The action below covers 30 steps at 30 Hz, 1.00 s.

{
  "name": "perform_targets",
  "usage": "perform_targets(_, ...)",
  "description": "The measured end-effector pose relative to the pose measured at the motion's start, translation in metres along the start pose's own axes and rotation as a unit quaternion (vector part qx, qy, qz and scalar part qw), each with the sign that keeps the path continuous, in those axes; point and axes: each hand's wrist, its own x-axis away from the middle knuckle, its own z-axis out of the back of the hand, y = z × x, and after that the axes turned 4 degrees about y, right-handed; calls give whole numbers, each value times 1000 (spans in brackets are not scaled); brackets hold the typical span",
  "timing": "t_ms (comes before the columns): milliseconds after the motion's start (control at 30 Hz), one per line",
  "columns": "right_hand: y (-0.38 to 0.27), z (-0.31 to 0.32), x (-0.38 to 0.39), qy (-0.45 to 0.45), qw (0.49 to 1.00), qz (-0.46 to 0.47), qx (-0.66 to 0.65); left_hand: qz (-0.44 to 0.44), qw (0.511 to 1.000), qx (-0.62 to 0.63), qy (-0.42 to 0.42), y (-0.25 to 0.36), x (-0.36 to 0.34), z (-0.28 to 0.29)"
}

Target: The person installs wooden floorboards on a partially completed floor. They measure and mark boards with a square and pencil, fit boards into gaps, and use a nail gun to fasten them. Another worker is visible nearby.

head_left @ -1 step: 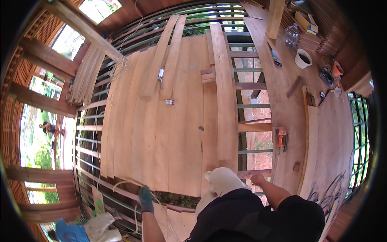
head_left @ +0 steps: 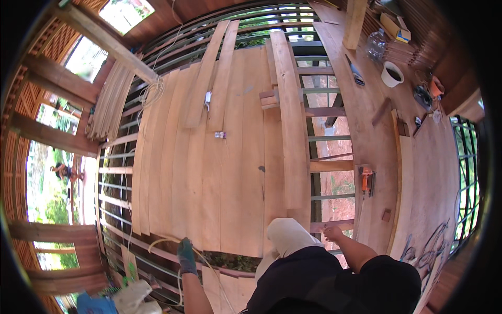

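My left hand (head_left: 186, 255), in a grey-green glove, is closed at the near edge of the wooden floorboards (head_left: 209, 188). A pale yellow hose (head_left: 163, 240) runs past its fingers and seems to be gripped there. My bare right hand (head_left: 331, 234) is held over a reddish wooden joist (head_left: 345, 225), its fingers curled; what they hold, if anything, is too small to make out. My pale-trousered knee (head_left: 287, 233) is between the two hands, over the boards' near edge.
Open gaps between joists flank the boards on the left and right. Loose planks (head_left: 290, 110) lie on top. On the right-hand floor are an orange power tool (head_left: 367, 181), a white bucket (head_left: 392, 74) and coiled cables (head_left: 434, 248). A co-worker's blue shirt (head_left: 94, 303) shows lower left.
The whole view has shifted slightly. The co-worker at lower left now shows less, nearer the rim. Both my hands stay in nearly the same places.
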Motion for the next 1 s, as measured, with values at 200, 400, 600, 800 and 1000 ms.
perform_targets(200, -100, 1, -85, 116, 971, -53, -203, -42, 984, -131, -112, 10, -154, -59)
perform_targets(400, -135, 23, -132, 43, 987, 2, 154, -141, 712, -559, -401, -14, -146, -172)
perform_targets(600, -180, 88, -225, 130, 925, -250, -254, 4, 750, -574, -327, 102, -210, -247)
perform_targets(800, -246, 199, -334, 227, 663, -383, -603, -202, 682, -600, -365, 224, -298, -346)
perform_targets(1000, -257, 260, -351, 270, 612, -372, -644, -163, 616, -621, -456, 277, -321, -485)
